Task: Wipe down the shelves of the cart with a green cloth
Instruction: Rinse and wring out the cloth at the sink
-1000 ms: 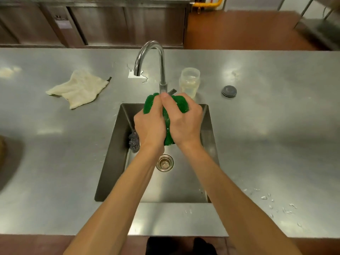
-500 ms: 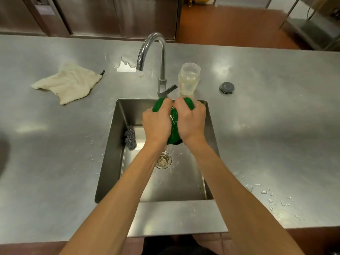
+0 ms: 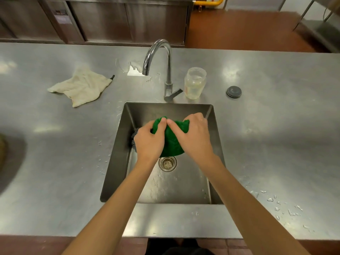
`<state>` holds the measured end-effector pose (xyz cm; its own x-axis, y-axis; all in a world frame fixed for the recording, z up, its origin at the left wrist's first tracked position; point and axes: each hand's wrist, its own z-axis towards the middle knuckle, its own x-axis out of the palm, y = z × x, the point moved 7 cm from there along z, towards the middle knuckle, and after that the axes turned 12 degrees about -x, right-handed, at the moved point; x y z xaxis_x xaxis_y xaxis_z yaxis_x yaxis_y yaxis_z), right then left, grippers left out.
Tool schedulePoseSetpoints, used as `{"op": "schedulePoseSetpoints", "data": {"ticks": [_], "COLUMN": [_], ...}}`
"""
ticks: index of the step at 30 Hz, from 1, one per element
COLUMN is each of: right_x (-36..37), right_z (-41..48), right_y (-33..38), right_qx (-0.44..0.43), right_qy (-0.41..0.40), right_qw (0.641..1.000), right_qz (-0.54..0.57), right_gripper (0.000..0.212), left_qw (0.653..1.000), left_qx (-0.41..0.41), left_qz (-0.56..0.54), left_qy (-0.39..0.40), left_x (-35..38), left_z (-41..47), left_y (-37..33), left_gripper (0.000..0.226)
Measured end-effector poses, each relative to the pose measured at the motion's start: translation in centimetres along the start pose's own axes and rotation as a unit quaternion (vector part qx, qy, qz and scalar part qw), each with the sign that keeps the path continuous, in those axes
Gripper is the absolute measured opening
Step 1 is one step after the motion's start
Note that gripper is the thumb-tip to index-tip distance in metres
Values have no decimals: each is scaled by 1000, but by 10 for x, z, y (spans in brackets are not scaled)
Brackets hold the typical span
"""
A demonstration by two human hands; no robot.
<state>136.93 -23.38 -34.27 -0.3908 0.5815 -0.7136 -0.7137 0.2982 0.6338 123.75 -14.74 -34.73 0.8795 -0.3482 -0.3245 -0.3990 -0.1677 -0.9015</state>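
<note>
Left hand [image 3: 150, 142] and right hand [image 3: 195, 137] clutch the bunched cloth [image 3: 172, 144] over the sink [image 3: 117, 153], now lower and clear of the tap [image 3: 158, 52]. Probably wringing it out; no cart in view, shelves still unwiped.

- Sink [image 3: 117, 162] set in counter [image 3: 276, 144]; faucet [image 3: 166, 57] behind it.
- Jar [image 3: 194, 83] just right of faucet, lid [image 3: 233, 92] farther right, rag [image 3: 81, 87] left.
- Left hand [image 3: 150, 140] and right hand [image 3: 195, 137] grip cloth [image 3: 172, 142] over drain [image 3: 167, 163].
</note>
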Motion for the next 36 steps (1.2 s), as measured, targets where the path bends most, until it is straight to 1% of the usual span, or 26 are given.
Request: {"op": "schedulePoseSetpoints", "data": {"ticks": [3,5,8,10,12,14,15,16,18,19,22,23,24,25,26,28,29,31,32,34,35,36], "right_x": [-7,-13,-22,-28,-31,-34,-36,-39,-44,-47,-60,-65,-70,-75,-81,-89,-91,-91,-89,-83,-78,-73], "right_z": [-1,-3,-6,-4,1,5,5,6,5,4,1,0,-1,-2,-3,-4,-5,-9,-13,-20,-24,-27], "right_y": [-11,-11,-5,0,4,8,11,13,19,22,33,37,41,44,47,51,50,39,26,1,-9,-15], "right_qx": [-30,-86,-156,-158,-143,-140,-146,-154,-176,-183,-196,-198,-195,-188,-181,-161,-142,-74,-41,0,16,35], "right_qy": [-10,-27,-37,-47,-48,-49,-50,-49,-39,-33,-27,-33,-39,-47,-52,-59,-59,-64,-75,-83,-67,-41], "right_qw": [997,992,986,986,987,986,984,982,977,974,967,964,961,958,955,949,951,957,962,975,978,977], "right_qz": [-66,-89,-42,2,51,81,87,95,118,131,163,175,191,210,231,263,270,275,258,205,195,208], "right_gripper": [64,66,58,52,51,52,51,49,45,44,42,42,42,42,41,37,34,24,18,15,19,25], "left_qw": [999,999,1000,1000,997,985,977,970,957,950,936,932,930,934,943,969,977,988,992,995,996,996], "left_qx": [44,46,8,-20,-53,-99,-111,-109,-72,-40,63,90,101,94,90,91,90,50,27,12,20,31], "left_qz": [26,16,2,-3,26,84,114,135,157,161,161,153,126,87,57,28,15,-26,-40,-33,-17,4], "left_qy": [-13,-19,-4,15,51,111,141,170,234,263,308,317,330,334,316,230,193,141,119,90,84,81], "left_x": [-3,-4,-4,-2,4,14,17,21,28,33,45,50,55,59,60,56,53,46,42,38,37,36], "left_z": [-3,-2,3,5,4,2,-2,-5,-16,-24,-42,-46,-50,-53,-53,-47,-42,-31,-26,-22,-23,-25], "left_y": [-6,-8,-2,3,8,18,22,26,33,33,25,22,17,13,10,1,-2,-2,-1,-3,-7,-12], "left_gripper": [28,26,26,27,34,40,42,50,70,74,94,98,96,87,74,52,43,32,30,37,43,49]}}
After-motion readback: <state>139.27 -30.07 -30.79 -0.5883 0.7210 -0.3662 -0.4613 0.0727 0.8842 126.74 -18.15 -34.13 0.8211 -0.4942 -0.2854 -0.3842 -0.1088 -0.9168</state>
